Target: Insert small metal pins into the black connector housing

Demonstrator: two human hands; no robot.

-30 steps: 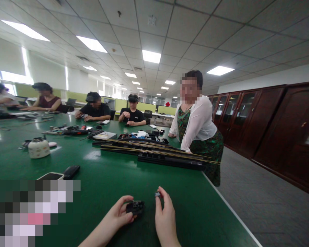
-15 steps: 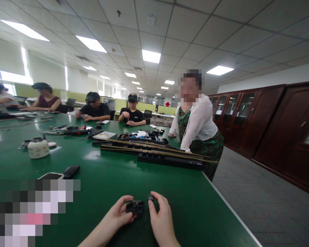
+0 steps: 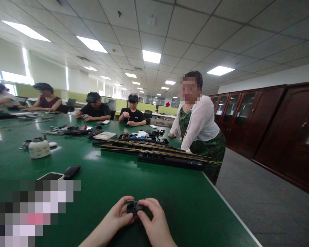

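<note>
At the bottom centre, both of my hands meet over the green table (image 3: 113, 175). My left hand (image 3: 117, 216) pinches a small black part (image 3: 133, 207) between thumb and fingers. My right hand (image 3: 154, 223) curls round the same part from the right, its fingertips pressed against it. Whatever tiny piece the right fingers carry is hidden between them and the black part.
Long black rails with brass strips (image 3: 159, 152) lie across the table's middle. A phone (image 3: 51, 176) and a black case (image 3: 71, 171) lie at the left, with a white jar (image 3: 38, 147) farther back. A person in a white blouse (image 3: 198, 127) leans on the right edge; several seated people work at the far end.
My right hand, which held a tiny piece apart to the right, has moved left and now presses against the black part in my left hand. The standing person shifted slightly.
</note>
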